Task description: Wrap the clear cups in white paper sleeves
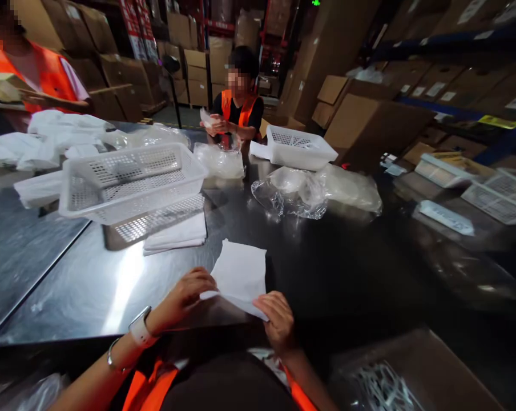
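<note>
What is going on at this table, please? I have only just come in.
The person's left hand and right hand hold a white sheet by its near corners, at the near side of the dark, shiny table. The near edge of the sheet is turned up. More white sheets lie stacked in front of a white basket. Across the table, a co-worker holds a whitish item, too small to identify.

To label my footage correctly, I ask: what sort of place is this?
Probably a warehouse packing area: stacked cardboard boxes, orange vests, and plastic baskets on a metal table.
</note>
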`<state>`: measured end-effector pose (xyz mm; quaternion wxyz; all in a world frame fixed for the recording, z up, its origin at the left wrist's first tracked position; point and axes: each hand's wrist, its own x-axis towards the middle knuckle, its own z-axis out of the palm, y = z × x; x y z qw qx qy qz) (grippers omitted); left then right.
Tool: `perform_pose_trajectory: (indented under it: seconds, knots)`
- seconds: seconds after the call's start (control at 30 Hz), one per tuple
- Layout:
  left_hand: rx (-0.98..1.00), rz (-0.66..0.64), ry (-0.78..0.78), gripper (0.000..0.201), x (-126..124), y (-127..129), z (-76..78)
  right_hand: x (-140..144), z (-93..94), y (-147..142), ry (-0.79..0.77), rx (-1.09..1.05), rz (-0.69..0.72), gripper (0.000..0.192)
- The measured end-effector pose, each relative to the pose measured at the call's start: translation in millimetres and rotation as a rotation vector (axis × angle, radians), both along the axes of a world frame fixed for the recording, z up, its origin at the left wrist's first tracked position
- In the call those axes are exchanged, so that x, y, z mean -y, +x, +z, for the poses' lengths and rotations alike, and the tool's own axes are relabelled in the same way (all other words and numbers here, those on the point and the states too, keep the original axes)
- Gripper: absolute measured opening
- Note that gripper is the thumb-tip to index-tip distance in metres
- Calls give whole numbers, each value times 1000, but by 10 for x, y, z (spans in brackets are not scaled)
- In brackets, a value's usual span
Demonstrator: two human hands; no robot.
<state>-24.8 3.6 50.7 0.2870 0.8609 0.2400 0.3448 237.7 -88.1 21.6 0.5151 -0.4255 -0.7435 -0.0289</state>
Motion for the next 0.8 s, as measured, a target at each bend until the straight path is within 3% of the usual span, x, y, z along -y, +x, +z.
perform_pose_trajectory:
  seconds: [0.1, 0.17, 0.23, 0.33, 0.5, 0.7, 0.8]
  knots:
    - [91, 282, -295, 53, 99, 154, -103, -81, -39, -35, -156, -204, -105, 32]
    - [107, 459, -402, 61, 171, 279, -164, -151, -64, -60, -236, -262, -172, 28]
    - [120, 590, -414, 60, 225, 389, -213, -225, -76, -81, -315, -324, -242, 24]
    - [112, 718, -373, 54, 261, 483, -257, -313, -60, -96, -435, -452, -326, 41]
    - [38, 768, -279, 48, 253, 475, -283, -359, 9, -87, -513, -483, -362, 61]
    - [-90, 774, -219, 46, 242, 441, -353, -422, -18, -64, -628, -486, -391, 59]
    - [-165, 762, -225, 46, 216, 417, -381, -512, -42, -23, -758, -529, -326, 61]
